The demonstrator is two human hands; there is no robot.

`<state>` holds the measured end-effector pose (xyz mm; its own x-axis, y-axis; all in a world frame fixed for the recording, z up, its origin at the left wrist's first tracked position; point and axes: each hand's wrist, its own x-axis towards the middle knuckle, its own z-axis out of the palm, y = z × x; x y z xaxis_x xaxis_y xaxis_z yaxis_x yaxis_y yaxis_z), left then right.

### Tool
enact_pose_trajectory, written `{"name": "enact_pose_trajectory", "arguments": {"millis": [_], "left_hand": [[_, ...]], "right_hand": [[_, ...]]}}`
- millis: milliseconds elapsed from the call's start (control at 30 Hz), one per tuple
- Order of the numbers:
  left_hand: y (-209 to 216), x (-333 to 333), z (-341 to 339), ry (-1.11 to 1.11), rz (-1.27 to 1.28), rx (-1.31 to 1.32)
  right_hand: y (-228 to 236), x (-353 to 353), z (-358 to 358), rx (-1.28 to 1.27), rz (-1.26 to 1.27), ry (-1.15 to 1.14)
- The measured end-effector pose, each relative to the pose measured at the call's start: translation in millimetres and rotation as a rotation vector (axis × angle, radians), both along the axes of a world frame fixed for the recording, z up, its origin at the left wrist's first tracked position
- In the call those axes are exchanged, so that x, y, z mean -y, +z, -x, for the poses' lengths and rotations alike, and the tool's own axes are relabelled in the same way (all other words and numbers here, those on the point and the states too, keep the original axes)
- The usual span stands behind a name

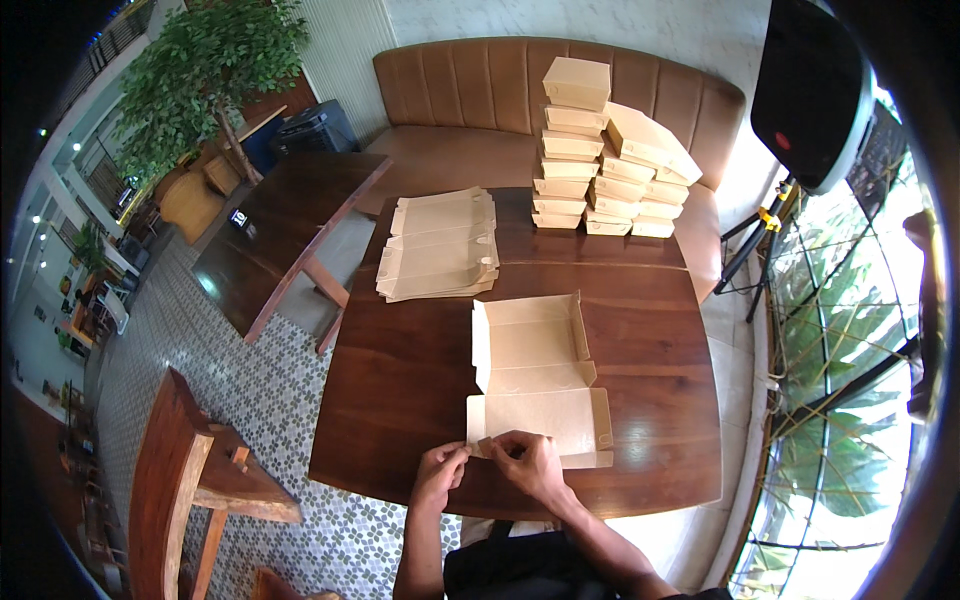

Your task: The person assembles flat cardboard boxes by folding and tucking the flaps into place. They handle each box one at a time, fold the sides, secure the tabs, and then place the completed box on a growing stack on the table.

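Note:
A partly folded brown cardboard box (540, 345) lies on the wooden table (650, 400) in front of me, its far half with raised walls and its near half nearly flat with the right flap turned up. At its near left corner my left hand (438, 473) pinches the edge of the card between thumb and fingers. Just to the right, my right hand (530, 462) is closed, fingers bent, on the small flap at the same near edge. The fingers partly hide that corner.
Flat box blanks (437, 245) lie stacked at the far left of the table. Several folded boxes (571, 147) stand in tall piles at the far right, before a brown bench (450, 90). A second dark table (310, 190) stands left; a speaker (812, 95) on a stand is at right.

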<state>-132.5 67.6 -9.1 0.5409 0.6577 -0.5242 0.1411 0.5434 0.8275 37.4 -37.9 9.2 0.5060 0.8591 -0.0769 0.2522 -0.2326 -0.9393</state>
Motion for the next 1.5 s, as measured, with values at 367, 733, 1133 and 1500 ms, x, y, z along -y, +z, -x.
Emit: {"name": "enact_pose_trajectory", "arguments": {"millis": [367, 733, 1133, 1500], "left_hand": [[-3.4, 1.1, 1.0, -0.021, 0.022, 0.026], [5.6, 9.7, -9.0, -0.049, -0.170, -0.131], [-3.5, 5.5, -6.8, -0.084, -0.286, -0.132], [-7.6, 1.7, -5.0, -0.136, -0.318, -0.138]], "right_hand": [[3.6, 1.3, 1.4, -0.068, 0.043, -0.011], [-4.8, 0.7, -10.3, -0.197, 0.089, 0.091], [1.9, 0.2, -6.4, -0.184, 0.110, 0.049], [-6.7, 0.5, -4.9, -0.167, 0.056, 0.083]]}}
